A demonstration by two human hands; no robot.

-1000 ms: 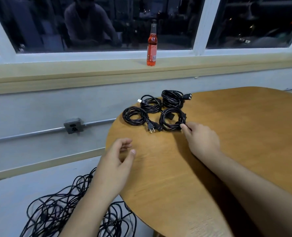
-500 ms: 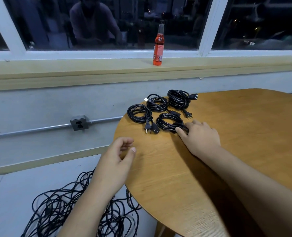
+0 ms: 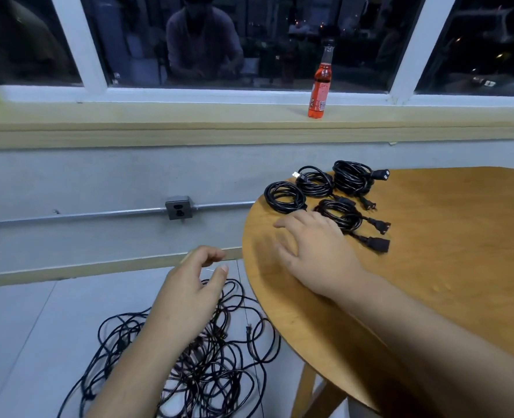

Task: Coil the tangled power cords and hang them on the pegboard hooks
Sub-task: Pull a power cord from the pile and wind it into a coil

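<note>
Several coiled black power cords lie at the far left of the round wooden table: one at the left edge, one behind it, one at the back, and a looser one with plugs trailing right. My right hand hovers just in front of the coils, fingers spread and relaxed, holding nothing. My left hand hangs off the table's left side, fingers loosely curled and empty, above a tangled pile of black cords on the floor. No pegboard is in view.
An orange drink bottle stands on the window ledge. A metal wall outlet with conduit sits on the grey wall left of the table. The table's wooden leg stands beside the floor tangle.
My right hand let go of the near coil's cord and slid left along the table. The view swung left and down, showing more of the floor tangle. My left hand stayed empty.
</note>
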